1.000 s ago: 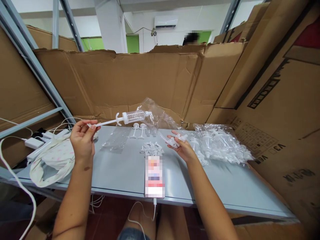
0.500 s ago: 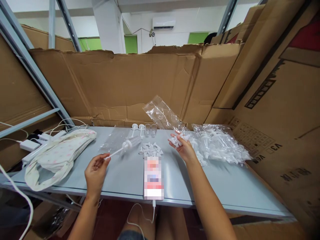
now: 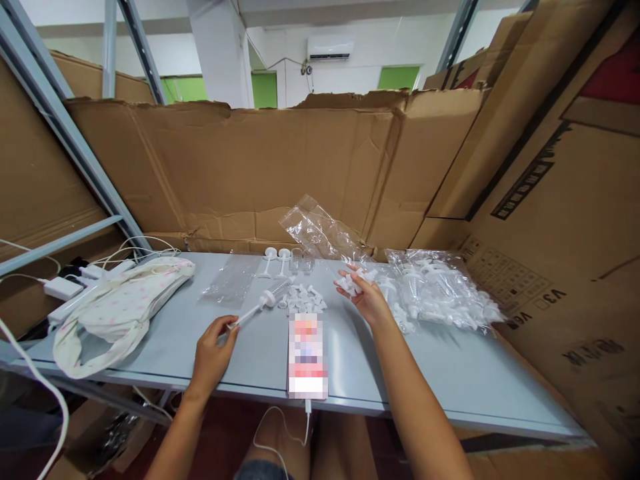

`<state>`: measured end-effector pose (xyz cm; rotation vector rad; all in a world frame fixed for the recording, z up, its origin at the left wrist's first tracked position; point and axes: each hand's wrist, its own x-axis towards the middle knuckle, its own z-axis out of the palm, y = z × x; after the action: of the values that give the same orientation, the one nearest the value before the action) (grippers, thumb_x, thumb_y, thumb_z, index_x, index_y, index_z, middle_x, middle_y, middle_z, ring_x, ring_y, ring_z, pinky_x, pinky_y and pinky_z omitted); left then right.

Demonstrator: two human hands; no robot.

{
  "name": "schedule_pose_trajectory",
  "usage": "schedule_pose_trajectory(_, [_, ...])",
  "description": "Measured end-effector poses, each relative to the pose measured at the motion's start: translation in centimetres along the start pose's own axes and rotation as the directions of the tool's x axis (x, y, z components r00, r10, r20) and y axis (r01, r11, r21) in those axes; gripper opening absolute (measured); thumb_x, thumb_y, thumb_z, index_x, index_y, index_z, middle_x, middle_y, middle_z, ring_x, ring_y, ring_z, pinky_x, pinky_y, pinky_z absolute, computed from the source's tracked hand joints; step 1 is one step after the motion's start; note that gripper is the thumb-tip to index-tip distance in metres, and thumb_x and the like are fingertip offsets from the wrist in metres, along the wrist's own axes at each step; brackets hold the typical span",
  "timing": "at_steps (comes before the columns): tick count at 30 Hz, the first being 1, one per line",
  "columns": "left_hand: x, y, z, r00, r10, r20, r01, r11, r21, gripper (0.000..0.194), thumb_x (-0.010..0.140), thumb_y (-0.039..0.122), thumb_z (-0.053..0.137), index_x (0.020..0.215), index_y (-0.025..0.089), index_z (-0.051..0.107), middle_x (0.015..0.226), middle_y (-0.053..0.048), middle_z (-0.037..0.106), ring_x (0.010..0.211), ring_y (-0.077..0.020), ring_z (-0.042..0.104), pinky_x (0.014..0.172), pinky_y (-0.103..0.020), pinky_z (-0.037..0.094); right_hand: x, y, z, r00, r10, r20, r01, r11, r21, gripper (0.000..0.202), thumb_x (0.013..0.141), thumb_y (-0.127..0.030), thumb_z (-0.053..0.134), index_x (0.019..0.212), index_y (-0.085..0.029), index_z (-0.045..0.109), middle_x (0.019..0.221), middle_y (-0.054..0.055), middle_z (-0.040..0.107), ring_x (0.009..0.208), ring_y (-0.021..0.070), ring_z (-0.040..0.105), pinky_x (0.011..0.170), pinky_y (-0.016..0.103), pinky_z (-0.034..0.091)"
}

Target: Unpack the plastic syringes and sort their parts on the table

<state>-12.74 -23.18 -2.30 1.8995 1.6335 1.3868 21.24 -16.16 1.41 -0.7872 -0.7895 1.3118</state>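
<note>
My left hand (image 3: pixel 216 347) pinches the thin end of a white plastic plunger-like piece (image 3: pixel 254 310). At the piece's far end, a clear ribbed cylinder (image 3: pixel 277 289) points up and right, near a pile of small white plastic parts (image 3: pixel 304 299). My right hand (image 3: pixel 369 297) is cupped around several small white plastic pieces (image 3: pixel 350 285), fingers curled over the table. Two white stemmed pieces (image 3: pixel 277 262) and clear ribbed cylinders (image 3: pixel 302 261) stand at the back of the table.
A phone (image 3: pixel 307 357) with a cable lies at the front middle. Filled clear bags (image 3: pixel 445 290) sit at right, with an unfolded clear bag (image 3: pixel 320 230) beside them. On the left are a floral fabric bag (image 3: pixel 125 300) and a power strip (image 3: pixel 93 293). Cardboard walls (image 3: pixel 260 167) surround the table.
My left hand has moved right with the plunger-like piece, bringing its clear cylinder close to the pile. My right hand has barely shifted and still holds the small white pieces.
</note>
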Motion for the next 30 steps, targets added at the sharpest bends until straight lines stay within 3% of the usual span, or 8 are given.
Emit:
schedule_pose_trajectory(8, [1.2, 0.9, 0.7, 0.951, 0.173, 0.256, -0.258, 0.900, 0.351, 0.022, 0.086, 0.027, 0.041, 0.102, 0.022, 0.056, 0.104, -0.005, 0.061, 0.095, -0.0201, 0.059, 0.083, -0.032, 0.046, 0.0, 0.0, 0.0, 1.000, 0.010, 0.026, -0.010, 1.000, -0.003, 0.041, 0.072, -0.032, 0.069, 0.111, -0.029, 0.057, 0.097, 0.001, 0.070, 0.079, 0.0197, 0.068, 0.074, 0.037, 0.055])
schedule_pose_trajectory(13, [2.0, 1.7, 1.4, 0.922, 0.173, 0.347, -0.335, 0.803, 0.492, 0.024, 0.088, 0.020, 0.036, 0.101, 0.022, 0.056, 0.099, -0.006, 0.062, 0.089, -0.0203, 0.059, 0.077, -0.032, 0.045, -0.1, -0.1, 0.1, 0.999, 0.027, 0.027, -0.027, 1.000, 0.000, 0.040, 0.071, -0.031, 0.070, 0.109, -0.028, 0.058, 0.096, 0.000, 0.070, 0.079, 0.0194, 0.068, 0.073, 0.035, 0.055])
schedule_pose_trajectory(23, [4.1, 2.8, 1.8, 0.923, 0.074, 0.377, -0.331, 0.651, 0.683, 0.023, 0.087, 0.018, 0.036, 0.095, 0.019, 0.057, 0.089, -0.009, 0.059, 0.079, -0.0226, 0.058, 0.067, -0.032, 0.041, -0.2, -0.3, 0.3, 0.999, 0.039, 0.029, -0.038, 0.999, -0.007, 0.037, 0.072, -0.030, 0.068, 0.107, -0.028, 0.059, 0.095, 0.000, 0.070, 0.079, 0.0196, 0.068, 0.073, 0.036, 0.054])
schedule_pose_trajectory(27, [4.5, 3.0, 1.9, 0.923, 0.160, 0.349, -0.366, 0.639, 0.676, 0.020, 0.086, 0.021, 0.040, 0.094, 0.019, 0.058, 0.090, -0.009, 0.060, 0.083, -0.0244, 0.057, 0.072, -0.034, 0.041, -0.3, -0.3, 0.3, 0.999, 0.033, 0.035, -0.033, 0.999, -0.021, 0.038, 0.072, -0.030, 0.068, 0.108, -0.028, 0.057, 0.096, 0.001, 0.070, 0.079, 0.0199, 0.068, 0.073, 0.036, 0.055])
schedule_pose_trajectory(30, [4.8, 3.7, 2.3, 0.917, 0.249, 0.310, -0.391, 0.711, 0.584, 0.019, 0.086, 0.022, 0.041, 0.095, 0.019, 0.058, 0.095, -0.009, 0.061, 0.088, -0.0248, 0.057, 0.077, -0.037, 0.042, -0.3, -0.3, 0.3, 0.999, 0.033, 0.035, -0.032, 0.999, -0.021, 0.039, 0.071, -0.031, 0.068, 0.108, -0.027, 0.057, 0.095, 0.001, 0.070, 0.078, 0.0203, 0.068, 0.071, 0.036, 0.055])
